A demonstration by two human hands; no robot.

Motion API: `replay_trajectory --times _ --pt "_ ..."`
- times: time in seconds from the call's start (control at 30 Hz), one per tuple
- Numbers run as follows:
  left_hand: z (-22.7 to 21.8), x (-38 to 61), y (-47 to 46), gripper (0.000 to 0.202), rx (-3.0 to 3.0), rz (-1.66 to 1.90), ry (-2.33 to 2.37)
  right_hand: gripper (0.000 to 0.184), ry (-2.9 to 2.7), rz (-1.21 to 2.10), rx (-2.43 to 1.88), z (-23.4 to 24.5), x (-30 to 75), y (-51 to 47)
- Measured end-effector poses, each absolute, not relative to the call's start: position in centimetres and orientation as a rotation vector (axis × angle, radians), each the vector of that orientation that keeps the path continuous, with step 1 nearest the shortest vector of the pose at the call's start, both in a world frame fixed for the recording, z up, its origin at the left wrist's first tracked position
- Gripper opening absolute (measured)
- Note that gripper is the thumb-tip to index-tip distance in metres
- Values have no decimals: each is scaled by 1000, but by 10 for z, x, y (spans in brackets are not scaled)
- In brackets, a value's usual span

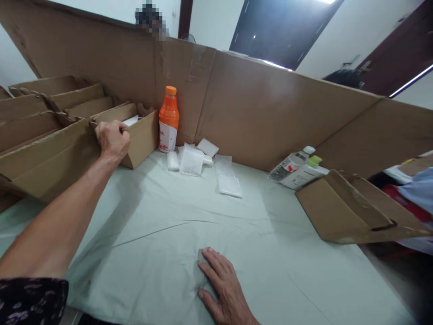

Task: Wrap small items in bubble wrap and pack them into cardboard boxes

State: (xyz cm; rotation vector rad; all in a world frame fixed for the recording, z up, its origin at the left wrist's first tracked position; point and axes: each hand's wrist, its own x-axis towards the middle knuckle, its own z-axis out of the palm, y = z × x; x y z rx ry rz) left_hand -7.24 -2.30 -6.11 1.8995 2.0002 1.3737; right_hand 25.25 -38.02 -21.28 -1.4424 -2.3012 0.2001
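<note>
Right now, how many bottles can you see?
3: an orange bottle at back left; a white-capped bottle and a green-capped bottle together at right. Others may be hidden.

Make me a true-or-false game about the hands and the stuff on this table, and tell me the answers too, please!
1. The orange bottle stands upright. True.
2. The left hand is touching the orange bottle. False: the left hand is at a cardboard box.
3. The right hand rests on the green cloth. True.
4. The orange bottle has a blue cap. False: its cap is orange.
5. Pieces of plastic wrap lie on the cloth. True.
</note>
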Motion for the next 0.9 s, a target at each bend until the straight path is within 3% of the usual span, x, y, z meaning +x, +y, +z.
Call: replay_trajectory --times 0.17,0.4,0.5,0.67,0.77,0.9 --pt "-84 -86 -99 18 1970 1524 2015 50 -2287 244 -1455 -216 251 -381" --pt "-92 -100 -237 6 2246 1665 1584 39 -2143 358 -1392 -213 262 -374" --pt "-102 -107 -285 23 2147 1741 1640 37 -1993 479 -1449 -192 262 -358" --pt "-137 -111 -310 99 1823 1910 1613 53 -1837 614 -1432 -168 230 -297" --pt "-154 -105 -300 104 1495 1850 1537 70 -1761 691 -1417 -169 189 -251" --pt "-161 -94 -287 86 1167 1734 1588 78 -1732 876 -1345 -169 143 -210"
